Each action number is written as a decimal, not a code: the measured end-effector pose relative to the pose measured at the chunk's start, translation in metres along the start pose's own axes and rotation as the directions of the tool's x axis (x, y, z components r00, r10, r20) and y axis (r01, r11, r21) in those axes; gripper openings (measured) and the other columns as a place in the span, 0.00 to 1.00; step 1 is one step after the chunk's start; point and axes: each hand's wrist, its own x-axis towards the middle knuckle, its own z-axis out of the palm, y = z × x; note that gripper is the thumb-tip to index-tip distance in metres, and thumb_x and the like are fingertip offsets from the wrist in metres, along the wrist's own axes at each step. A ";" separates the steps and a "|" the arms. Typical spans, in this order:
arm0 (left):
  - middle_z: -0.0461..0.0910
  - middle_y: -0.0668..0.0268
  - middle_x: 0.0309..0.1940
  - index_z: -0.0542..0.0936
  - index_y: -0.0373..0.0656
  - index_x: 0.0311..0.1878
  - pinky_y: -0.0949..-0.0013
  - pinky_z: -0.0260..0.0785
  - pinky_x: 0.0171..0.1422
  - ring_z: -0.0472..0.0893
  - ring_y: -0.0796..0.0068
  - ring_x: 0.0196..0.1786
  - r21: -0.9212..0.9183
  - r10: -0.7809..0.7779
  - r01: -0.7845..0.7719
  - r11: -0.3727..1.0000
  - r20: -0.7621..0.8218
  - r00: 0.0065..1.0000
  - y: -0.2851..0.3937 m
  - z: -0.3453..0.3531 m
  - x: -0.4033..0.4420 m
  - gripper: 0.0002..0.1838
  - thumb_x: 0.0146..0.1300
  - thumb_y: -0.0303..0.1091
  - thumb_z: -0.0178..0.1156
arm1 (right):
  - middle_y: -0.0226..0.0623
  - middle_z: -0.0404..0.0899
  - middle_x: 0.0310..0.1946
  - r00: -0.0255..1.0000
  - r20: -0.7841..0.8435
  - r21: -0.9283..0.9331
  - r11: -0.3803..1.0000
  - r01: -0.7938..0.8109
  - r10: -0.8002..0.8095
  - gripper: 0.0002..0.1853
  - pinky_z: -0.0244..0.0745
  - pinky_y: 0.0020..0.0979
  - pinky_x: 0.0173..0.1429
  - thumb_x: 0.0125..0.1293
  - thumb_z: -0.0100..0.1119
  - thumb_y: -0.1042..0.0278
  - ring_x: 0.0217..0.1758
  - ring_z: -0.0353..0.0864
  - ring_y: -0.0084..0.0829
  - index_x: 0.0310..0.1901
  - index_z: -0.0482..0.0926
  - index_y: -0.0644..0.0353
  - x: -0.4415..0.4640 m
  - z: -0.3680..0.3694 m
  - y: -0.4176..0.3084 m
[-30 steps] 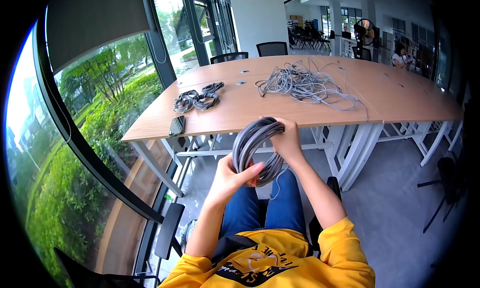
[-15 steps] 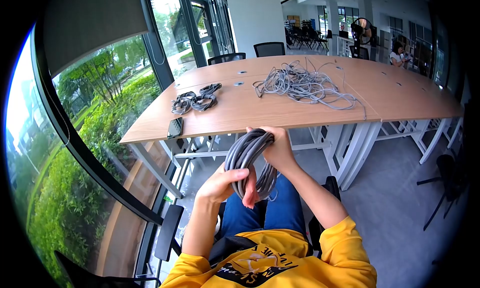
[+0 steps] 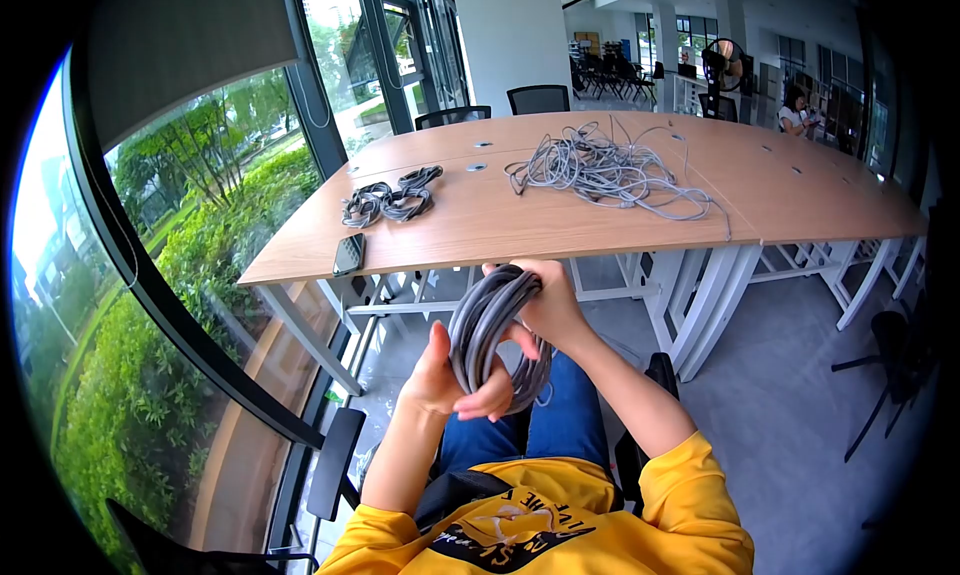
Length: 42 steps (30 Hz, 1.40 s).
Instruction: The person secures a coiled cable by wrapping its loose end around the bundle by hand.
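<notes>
A thick coil of grey cable point(image 3: 488, 315) is held up above my lap, just short of the table's near edge. My left hand point(image 3: 437, 375) is at its lower left, fingers curled round the strands and thumb raised off them. Around the upper right of the loop my right hand point(image 3: 548, 300) is closed, with some of its fingers showing through the middle. A thin length of cable dangles below the coil near my thigh.
On the wooden table point(image 3: 480, 225) lie a loose tangle of grey cable point(image 3: 610, 170), several small cable coils point(image 3: 385, 203) and a phone point(image 3: 349, 254). Mesh chairs point(image 3: 538, 98) stand behind it. A person point(image 3: 795, 115) sits at the far right. Windows line the left.
My left thumb has lifted off the coil, and its fingers have come round the lower strands. My right hand and the coil have dropped slightly; the right fingers now show inside the loop.
</notes>
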 end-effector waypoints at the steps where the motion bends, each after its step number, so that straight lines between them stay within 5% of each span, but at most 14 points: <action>1: 0.61 0.75 0.06 0.64 0.30 0.38 0.80 0.59 0.18 0.59 0.85 0.07 0.000 0.002 -0.002 1.000 0.002 1.000 -0.001 0.000 0.000 0.37 0.59 0.65 0.34 | 0.25 0.67 0.10 0.998 0.057 -0.009 1.000 -0.015 0.015 0.13 0.57 0.22 0.20 0.56 0.59 0.67 0.16 0.61 0.15 0.18 0.74 0.64 0.001 -0.003 -0.001; 3: 0.60 0.76 0.05 0.66 0.33 0.34 0.78 0.59 0.18 0.59 0.86 0.06 0.043 -0.075 0.080 0.996 -0.099 0.992 -0.001 0.000 0.001 0.37 0.58 0.66 0.35 | 0.26 0.67 0.11 0.993 0.117 -0.020 0.999 -0.027 0.029 0.13 0.57 0.23 0.22 0.56 0.59 0.68 0.17 0.61 0.15 0.17 0.74 0.65 0.003 -0.005 0.000; 7: 0.56 0.75 0.03 0.66 0.36 0.26 0.78 0.56 0.15 0.56 0.86 0.05 0.126 -0.005 0.023 0.992 -0.143 0.990 0.001 0.001 0.002 0.20 0.62 0.46 0.45 | 0.28 0.66 0.10 0.998 0.023 -0.032 0.998 0.055 -0.054 0.14 0.56 0.23 0.22 0.55 0.60 0.68 0.17 0.59 0.16 0.17 0.73 0.65 0.007 -0.006 -0.005; 17: 0.60 0.75 0.07 0.66 0.36 0.28 0.77 0.55 0.20 0.59 0.86 0.09 -0.039 0.241 -0.240 0.970 0.025 0.970 -0.006 0.020 0.013 0.17 0.55 0.42 0.56 | 0.24 0.62 0.10 0.978 0.208 -0.123 0.992 0.032 -0.006 0.14 0.54 0.21 0.21 0.56 0.60 0.66 0.19 0.56 0.13 0.18 0.73 0.65 0.029 -0.026 -0.050; 19: 0.59 0.75 0.06 0.67 0.35 0.27 0.77 0.56 0.18 0.58 0.86 0.08 0.108 0.140 -0.130 0.986 -0.098 0.985 -0.001 0.024 0.010 0.16 0.57 0.40 0.55 | 0.23 0.63 0.10 0.973 0.228 -0.155 0.986 0.059 -0.022 0.13 0.55 0.20 0.20 0.56 0.60 0.67 0.18 0.59 0.11 0.18 0.74 0.64 0.028 -0.027 -0.050; 22: 0.57 0.75 0.05 0.69 0.32 0.31 0.78 0.56 0.17 0.57 0.86 0.07 0.059 0.089 -0.088 0.994 -0.019 0.996 -0.001 0.018 0.004 0.14 0.58 0.37 0.53 | 0.22 0.67 0.12 0.953 0.288 -0.084 0.994 -0.076 0.098 0.07 0.55 0.17 0.15 0.54 0.60 0.72 0.16 0.65 0.11 0.23 0.75 0.62 0.021 -0.024 -0.043; 24: 0.55 0.75 0.05 0.67 0.28 0.45 0.77 0.56 0.17 0.56 0.86 0.07 -0.012 0.092 -0.093 0.996 -0.083 0.992 0.001 0.022 0.001 0.18 0.60 0.36 0.49 | 0.27 0.70 0.14 0.930 0.333 -0.007 0.987 -0.160 0.154 0.03 0.61 0.22 0.21 0.51 0.58 0.75 0.18 0.68 0.15 0.27 0.76 0.64 0.017 -0.023 -0.035; 25: 0.55 0.76 0.04 0.57 0.31 0.60 0.77 0.55 0.17 0.56 0.86 0.07 0.015 0.089 -0.088 0.996 -0.035 0.995 0.000 0.015 -0.001 0.25 0.63 0.36 0.44 | 0.32 0.73 0.16 0.902 0.380 0.066 0.967 -0.247 0.205 0.07 0.68 0.26 0.27 0.47 0.56 0.78 0.20 0.71 0.20 0.31 0.77 0.65 0.015 -0.023 -0.030; 27: 0.55 0.78 0.04 0.46 0.35 0.65 0.77 0.55 0.17 0.55 0.86 0.07 -0.074 0.148 -0.151 0.986 -0.053 0.988 0.001 0.013 -0.002 0.29 0.65 0.38 0.40 | 0.30 0.74 0.22 0.893 0.440 0.172 0.967 -0.186 0.094 0.11 0.68 0.24 0.30 0.50 0.58 0.74 0.24 0.71 0.18 0.36 0.75 0.66 0.012 -0.021 -0.018; 29: 0.55 0.78 0.04 0.44 0.40 0.66 0.77 0.55 0.17 0.54 0.85 0.07 -0.105 0.202 -0.211 0.972 -0.096 0.975 0.001 0.008 -0.005 0.28 0.66 0.40 0.37 | 0.31 0.74 0.27 0.938 0.312 0.182 0.960 -0.212 0.149 0.13 0.68 0.22 0.35 0.55 0.59 0.68 0.31 0.71 0.15 0.40 0.71 0.66 0.005 -0.013 -0.011; 30: 0.55 0.78 0.04 0.43 0.42 0.66 0.77 0.55 0.17 0.54 0.85 0.07 -0.090 0.244 -0.255 0.963 -0.118 0.963 0.004 0.008 -0.008 0.29 0.66 0.40 0.36 | 0.33 0.74 0.31 0.888 0.416 0.104 0.960 -0.261 0.196 0.16 0.67 0.20 0.38 0.60 0.55 0.60 0.35 0.70 0.15 0.41 0.70 0.65 0.001 -0.017 -0.007; 34: 0.55 0.79 0.04 0.38 0.47 0.67 0.78 0.54 0.16 0.54 0.86 0.07 -0.007 0.396 -0.402 0.915 -0.165 0.903 0.021 0.008 -0.018 0.29 0.67 0.41 0.34 | 0.30 0.71 0.24 0.782 0.469 0.193 0.816 -0.545 0.411 0.18 0.67 0.19 0.32 0.65 0.45 0.54 0.26 0.71 0.18 0.40 0.71 0.64 -0.014 -0.029 0.001; 37: 0.55 0.79 0.04 0.40 0.48 0.67 0.79 0.53 0.15 0.53 0.87 0.06 0.031 0.496 -0.502 0.864 -0.220 0.840 0.032 0.007 -0.021 0.28 0.67 0.42 0.33 | 0.29 0.70 0.21 0.728 0.517 0.154 0.787 -0.597 0.451 0.16 0.67 0.19 0.29 0.66 0.43 0.57 0.24 0.71 0.18 0.38 0.72 0.64 -0.015 -0.032 0.008; 42: 0.56 0.77 0.04 0.41 0.48 0.67 0.81 0.50 0.13 0.54 0.87 0.06 -0.010 0.626 -0.650 0.760 -0.258 0.736 0.044 0.002 -0.020 0.28 0.68 0.43 0.33 | 0.31 0.72 0.26 0.707 0.608 0.120 0.838 -0.532 0.361 0.14 0.68 0.24 0.43 0.68 0.39 0.61 0.34 0.73 0.22 0.34 0.70 0.62 -0.031 -0.025 0.032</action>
